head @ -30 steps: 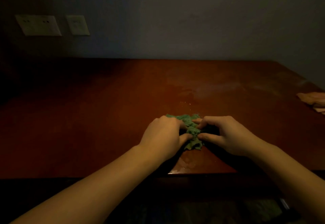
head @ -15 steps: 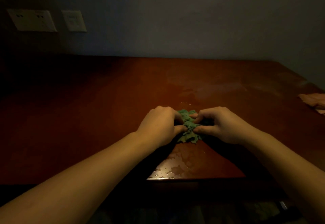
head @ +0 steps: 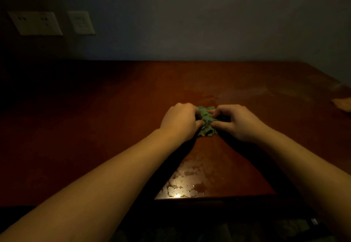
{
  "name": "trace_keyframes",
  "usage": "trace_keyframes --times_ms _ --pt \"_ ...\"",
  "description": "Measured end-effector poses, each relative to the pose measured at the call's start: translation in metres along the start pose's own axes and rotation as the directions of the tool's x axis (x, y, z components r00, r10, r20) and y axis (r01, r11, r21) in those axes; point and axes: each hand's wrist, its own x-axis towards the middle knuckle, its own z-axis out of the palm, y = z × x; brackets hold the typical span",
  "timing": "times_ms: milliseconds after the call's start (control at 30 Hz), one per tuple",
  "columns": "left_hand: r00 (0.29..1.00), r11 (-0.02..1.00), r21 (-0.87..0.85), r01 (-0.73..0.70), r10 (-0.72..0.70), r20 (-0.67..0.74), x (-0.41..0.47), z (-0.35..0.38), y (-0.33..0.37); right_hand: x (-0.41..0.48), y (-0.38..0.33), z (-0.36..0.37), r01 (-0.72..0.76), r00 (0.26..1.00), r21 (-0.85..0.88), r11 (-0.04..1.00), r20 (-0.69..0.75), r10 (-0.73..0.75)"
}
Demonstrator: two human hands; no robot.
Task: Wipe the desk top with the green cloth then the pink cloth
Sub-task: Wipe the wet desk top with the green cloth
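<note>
A crumpled green cloth [head: 207,123] lies bunched on the dark reddish wooden desk top [head: 95,127], near its middle. My left hand [head: 180,121] grips the cloth's left side with curled fingers. My right hand [head: 237,121] grips its right side, thumb and fingers pinching the fabric. Most of the cloth is hidden under the two hands. A pink cloth [head: 343,104] lies at the desk's far right edge, partly cut off by the frame.
Wet shiny patches [head: 182,186] sit on the desk near its front edge. A grey wall stands behind the desk, with two pale socket plates [head: 36,23] at the upper left. The room is dim.
Both hands have pushed the green cloth away from me, from near the front edge toward the middle of the desk. A wet trail shows behind it.
</note>
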Motion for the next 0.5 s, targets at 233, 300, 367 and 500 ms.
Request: trace_keyframes --times_ms 233,300,367,500 --pt "1.000 1.000 -0.003 -0.029 0.029 0.003 -0.008 0.004 -0.009 -0.014 -0.001 0.005 0.008 0.999 0.015 1.000 0.039 -0.008" --pt "0.999 0.999 -0.023 -0.049 0.049 -0.013 -0.014 0.004 -0.012 -0.021 0.000 0.007 0.027 0.999 0.032 0.999 0.044 -0.028" --pt "0.999 0.999 -0.023 -0.033 0.033 -0.008 -0.005 0.001 -0.010 -0.014 0.000 0.006 0.019 1.000 0.018 1.000 0.017 -0.019" --pt "1.000 0.999 -0.034 0.001 -0.001 -0.017 0.010 -0.002 -0.005 0.012 -0.003 0.002 -0.034 0.999 -0.020 0.999 -0.022 0.033"
